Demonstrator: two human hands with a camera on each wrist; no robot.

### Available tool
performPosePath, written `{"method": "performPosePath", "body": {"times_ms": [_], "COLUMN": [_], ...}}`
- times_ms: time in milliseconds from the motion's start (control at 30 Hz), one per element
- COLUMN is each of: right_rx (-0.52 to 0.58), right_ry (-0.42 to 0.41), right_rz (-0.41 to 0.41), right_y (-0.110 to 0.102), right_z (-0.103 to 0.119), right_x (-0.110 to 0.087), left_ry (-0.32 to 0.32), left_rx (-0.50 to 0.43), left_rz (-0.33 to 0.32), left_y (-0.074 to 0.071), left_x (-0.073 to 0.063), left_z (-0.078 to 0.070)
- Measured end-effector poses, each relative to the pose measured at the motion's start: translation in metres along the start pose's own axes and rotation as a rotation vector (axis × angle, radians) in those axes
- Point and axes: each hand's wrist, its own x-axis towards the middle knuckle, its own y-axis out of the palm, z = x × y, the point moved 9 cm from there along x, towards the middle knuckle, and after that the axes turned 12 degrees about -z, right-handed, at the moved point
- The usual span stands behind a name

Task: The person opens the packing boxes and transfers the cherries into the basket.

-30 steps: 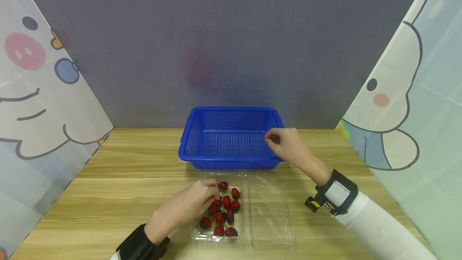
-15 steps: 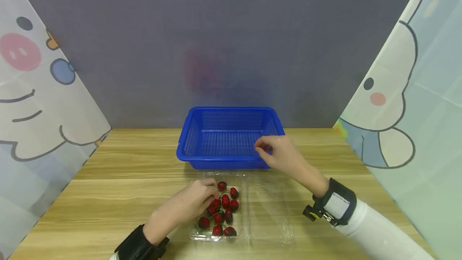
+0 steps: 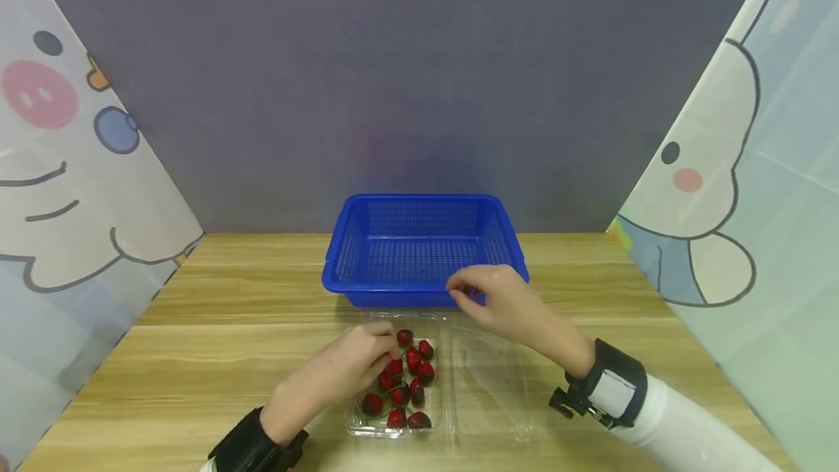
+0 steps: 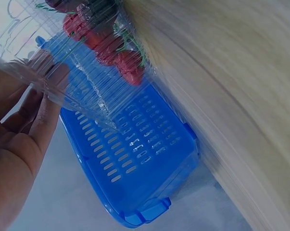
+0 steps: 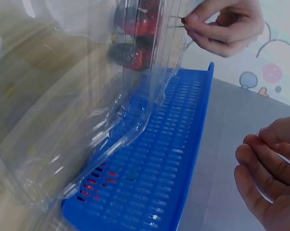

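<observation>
In the head view, the left hand [image 3: 357, 359] is reaching down over the left side of a clear plastic box [image 3: 354, 428], where the red cherries [image 3: 424, 373] are lying in the tray half, and its fingertips are staying hidden behind its own knuckles. The right hand [image 3: 501, 304] is hovering near the front right corner of the blue basket [image 3: 406, 288], with thumb and forefinger standing a little apart; the open lid [image 3: 491, 384] is lying flat, nearer to the person. In the left wrist view, the fingers are showing partly through the clear plastic, so I cannot tell from there what they are holding. In the right wrist view, the left fingertips are making a narrow pinch, and a thin stem [image 5: 179, 26] is coming out from them; the right fingers are curling loosely around nothing visible. Some red spots [image 5: 89, 183] are showing through the basket's slots, which I am taking for cherries. The step in hand, I am judging, is picking a cherry by its stem. The next move is probably calling for a gentle upward lift by the left hand, because the stems are crossing and a neighbouring cherry could catch, while the right hand is waiting without load.
</observation>
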Motion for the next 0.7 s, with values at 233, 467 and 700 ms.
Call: {"method": "performPosePath", "body": {"times_ms": [233,467,700], "right_rx": [0.018,-0.013,-0.041], "right_ry": [-0.026,-0.082,-0.051], "right_rz": [0.069,0.181,0.323], "right_y": [0.015,0.037,0.06], "right_z": [0.007,0.02,0.025], "right_x": [-0.009,-0.021,-0.038], "left_ry": [0.028,-0.005,0.022], "left_rx": [0.025,-0.029,-0.015], "left_rz": [-0.027,-0.047,-0.083], "left_y": [-0.002,-0.009,-0.016], "left_x": [0.0,0.001,0.004], "left_z": [-0.002,-0.001,-0.003]}}
